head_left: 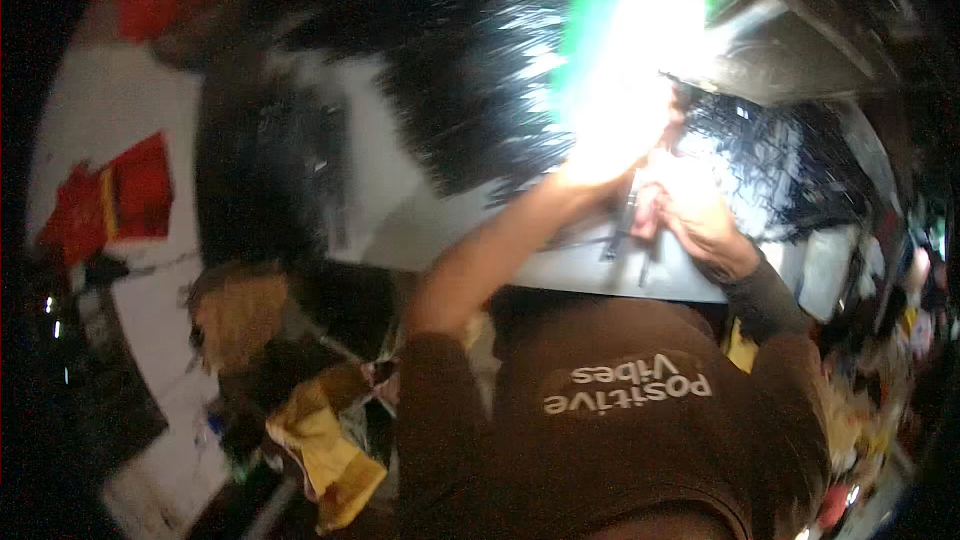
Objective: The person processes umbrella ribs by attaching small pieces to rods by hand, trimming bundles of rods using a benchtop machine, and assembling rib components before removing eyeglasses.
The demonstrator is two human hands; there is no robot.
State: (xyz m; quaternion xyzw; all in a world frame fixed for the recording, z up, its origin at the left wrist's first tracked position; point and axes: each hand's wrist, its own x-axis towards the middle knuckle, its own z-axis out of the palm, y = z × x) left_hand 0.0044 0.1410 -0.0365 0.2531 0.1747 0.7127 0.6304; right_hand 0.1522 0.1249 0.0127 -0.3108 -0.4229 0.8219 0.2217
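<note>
Both hands meet over a white tabletop [450, 252], under a strong glare. My left hand [622, 145] is almost washed out by the light. Its fingers look curled round something I cannot make out. Close beside it, my right hand [705, 215] has its fingers bent and pressed together, on something too bright and blurred to name. Thin dark stick-like pieces [622, 228] show just below the hands, and I cannot tell whether they are held or lie on the table. A large spread of thin black glossy pieces [460, 90] covers the table beyond my left forearm.
More black glossy pieces [780, 165] lie right of my hands. A bright lamp-like glow [660, 0], green at its edge, stands ahead. A clear tray-like object [790, 50] is at the far right. Red packets [140, 190] and a yellow cloth [325, 450] lie to the left.
</note>
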